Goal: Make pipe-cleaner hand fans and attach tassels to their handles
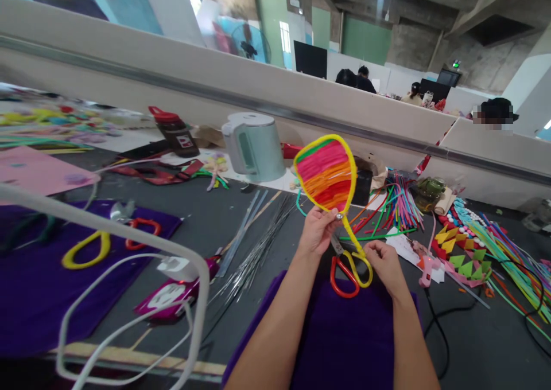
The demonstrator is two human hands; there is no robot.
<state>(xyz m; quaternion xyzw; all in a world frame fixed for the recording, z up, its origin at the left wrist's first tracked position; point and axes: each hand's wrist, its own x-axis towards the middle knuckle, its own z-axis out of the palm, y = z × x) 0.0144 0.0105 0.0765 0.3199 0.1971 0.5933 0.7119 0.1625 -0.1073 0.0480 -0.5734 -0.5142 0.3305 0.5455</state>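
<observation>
A fan-shaped pipe-cleaner craft (328, 175) is held upright, with a fuzzy yellow rim and handle and rows of green, pink, orange and red inside. My left hand (319, 228) pinches it where the rim meets the handle. Closed fingertips of my right hand (381, 259) are at the lower end of the yellow handle; exactly what they grip is partly hidden. Just below, scissors (344, 278) with one red and one yellow handle lie on purple cloth (348, 338).
Behind stand a pale green kettle (258, 149) and a dark bottle (174, 132) with a red lid. Bare wires (258, 246) lie left, a magenta box (172, 295) nearer. Pipe cleaners (400, 203) and a pink glue gun (427, 268) are right. A white cable (198, 298) crosses the left foreground.
</observation>
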